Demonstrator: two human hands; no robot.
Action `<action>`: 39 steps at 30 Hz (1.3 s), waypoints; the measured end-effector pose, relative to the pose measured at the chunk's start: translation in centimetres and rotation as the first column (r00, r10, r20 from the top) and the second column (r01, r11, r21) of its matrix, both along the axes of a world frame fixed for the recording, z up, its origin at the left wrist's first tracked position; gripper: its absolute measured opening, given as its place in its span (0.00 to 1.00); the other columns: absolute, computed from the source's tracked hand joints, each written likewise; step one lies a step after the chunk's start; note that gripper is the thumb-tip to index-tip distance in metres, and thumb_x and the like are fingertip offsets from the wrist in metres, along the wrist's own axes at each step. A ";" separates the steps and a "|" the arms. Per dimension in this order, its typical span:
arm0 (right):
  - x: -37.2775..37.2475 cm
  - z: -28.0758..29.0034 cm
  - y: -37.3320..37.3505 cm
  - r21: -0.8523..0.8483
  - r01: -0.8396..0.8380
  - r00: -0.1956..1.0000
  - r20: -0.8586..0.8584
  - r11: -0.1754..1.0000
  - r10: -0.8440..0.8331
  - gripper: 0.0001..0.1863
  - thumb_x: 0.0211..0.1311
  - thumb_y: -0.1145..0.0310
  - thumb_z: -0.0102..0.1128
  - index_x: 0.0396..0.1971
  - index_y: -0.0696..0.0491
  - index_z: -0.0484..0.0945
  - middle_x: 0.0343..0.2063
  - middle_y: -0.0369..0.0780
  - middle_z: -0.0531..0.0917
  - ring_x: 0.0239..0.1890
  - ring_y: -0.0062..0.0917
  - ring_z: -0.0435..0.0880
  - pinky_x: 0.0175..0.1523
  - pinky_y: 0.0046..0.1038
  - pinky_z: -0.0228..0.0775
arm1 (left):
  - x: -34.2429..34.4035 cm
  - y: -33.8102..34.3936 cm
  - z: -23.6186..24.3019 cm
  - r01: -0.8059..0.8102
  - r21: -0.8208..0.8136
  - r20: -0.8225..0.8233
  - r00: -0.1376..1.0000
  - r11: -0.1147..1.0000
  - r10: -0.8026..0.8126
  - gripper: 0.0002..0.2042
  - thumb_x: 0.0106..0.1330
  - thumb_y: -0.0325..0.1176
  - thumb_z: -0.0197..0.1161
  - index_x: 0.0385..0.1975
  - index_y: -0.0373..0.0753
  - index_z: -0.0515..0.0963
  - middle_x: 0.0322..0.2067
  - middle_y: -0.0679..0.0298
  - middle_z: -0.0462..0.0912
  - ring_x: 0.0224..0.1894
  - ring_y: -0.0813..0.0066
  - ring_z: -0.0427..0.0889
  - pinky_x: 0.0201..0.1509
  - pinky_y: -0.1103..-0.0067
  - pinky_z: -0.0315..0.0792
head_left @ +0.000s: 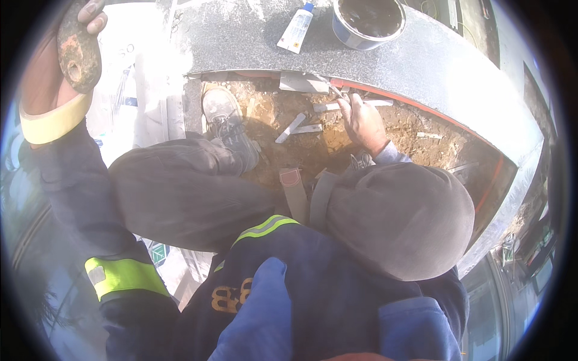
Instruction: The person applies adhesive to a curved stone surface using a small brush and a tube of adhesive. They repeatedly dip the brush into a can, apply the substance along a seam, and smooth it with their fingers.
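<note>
My right hand (365, 123), at 2 o'clock from the middle of my view, is mostly closed, thumb and fingers bent in around a slim metal tool (335, 91). The tool is narrow, straight and dull grey, slanting toward 11 o'clock, its far end at the edge of the slab (241, 42). Right beside that end, at 12 o'clock, is a flat, smooth grey plate (303, 82) with straight sides; I cannot tell whether the 2 are joined. Up at 10 o'clock my left hand (47, 84) has its fingers curled around a dirt-crusted piece (78, 51), brown and rough, rounded at its lower end with 1 hole there; what it is, I cannot tell. The slab is speckled grey, curved by the lens, with a thin orange-red strip (391, 97) below its edge. On it stand a round bucket (368, 39) of dark brown stuff at 1 o'clock and, lying at 12, a white tube (295, 30) with a blue cap. Below the slab is crumbly tan soil (274, 111), strewn with flat pale strips (290, 128). My dusty grey shoe (223, 114) is planted there at 11 o'clock.
</note>
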State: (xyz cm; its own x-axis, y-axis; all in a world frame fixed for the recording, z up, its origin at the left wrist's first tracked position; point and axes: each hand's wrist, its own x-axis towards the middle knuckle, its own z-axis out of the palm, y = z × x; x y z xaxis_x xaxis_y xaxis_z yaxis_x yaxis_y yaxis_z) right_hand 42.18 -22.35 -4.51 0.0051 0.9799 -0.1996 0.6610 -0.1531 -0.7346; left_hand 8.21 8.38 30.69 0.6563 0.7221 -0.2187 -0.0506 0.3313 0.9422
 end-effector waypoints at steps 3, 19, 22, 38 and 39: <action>-3.3 -0.5 2.0 0.030 -0.076 0.997 -0.003 0.997 0.076 0.20 0.76 0.56 0.52 0.35 0.60 0.72 0.22 0.55 0.83 0.28 0.54 0.84 0.34 0.49 0.75 | 1.3 -1.2 -0.5 -0.080 0.080 -0.040 0.996 0.994 0.083 0.18 0.82 0.29 0.42 0.64 0.24 0.61 0.51 0.51 0.71 0.39 0.68 0.69 0.44 0.75 0.73; -6.8 0.2 5.5 -0.043 -0.169 0.979 -0.121 0.985 0.162 0.22 0.77 0.53 0.49 0.39 0.61 0.73 0.24 0.56 0.83 0.31 0.56 0.83 0.36 0.52 0.74 | 3.0 -3.8 -0.7 0.064 -0.074 0.207 0.977 0.995 -0.048 0.19 0.83 0.40 0.43 0.62 0.33 0.68 0.48 0.54 0.81 0.41 0.58 0.84 0.36 0.77 0.86; -11.2 -2.3 7.4 0.076 -0.173 0.963 -0.195 0.982 0.185 0.22 0.78 0.53 0.48 0.37 0.61 0.72 0.23 0.57 0.81 0.30 0.57 0.82 0.36 0.52 0.72 | 3.6 -4.2 -1.4 0.043 -0.014 0.241 0.970 0.999 -0.038 0.17 0.82 0.40 0.45 0.56 0.34 0.72 0.46 0.57 0.85 0.39 0.64 0.88 0.36 0.76 0.89; -24.9 -0.4 14.9 -0.144 -0.276 0.890 -0.413 0.950 0.196 0.26 0.79 0.51 0.44 0.43 0.64 0.71 0.32 0.60 0.83 0.40 0.56 0.84 0.48 0.51 0.72 | -2.1 -7.0 1.2 -0.373 0.186 -0.025 0.923 0.909 0.384 0.18 0.84 0.37 0.41 0.60 0.29 0.65 0.41 0.59 0.74 0.28 0.76 0.75 0.28 0.82 0.79; -25.3 -0.3 15.5 -0.171 -0.283 0.890 -0.414 0.944 0.192 0.26 0.80 0.51 0.43 0.43 0.64 0.71 0.33 0.60 0.83 0.41 0.56 0.84 0.49 0.51 0.72 | -2.7 -6.8 1.0 -0.382 0.172 -0.009 0.921 0.908 0.390 0.18 0.84 0.37 0.40 0.60 0.29 0.65 0.41 0.59 0.74 0.29 0.75 0.75 0.28 0.81 0.79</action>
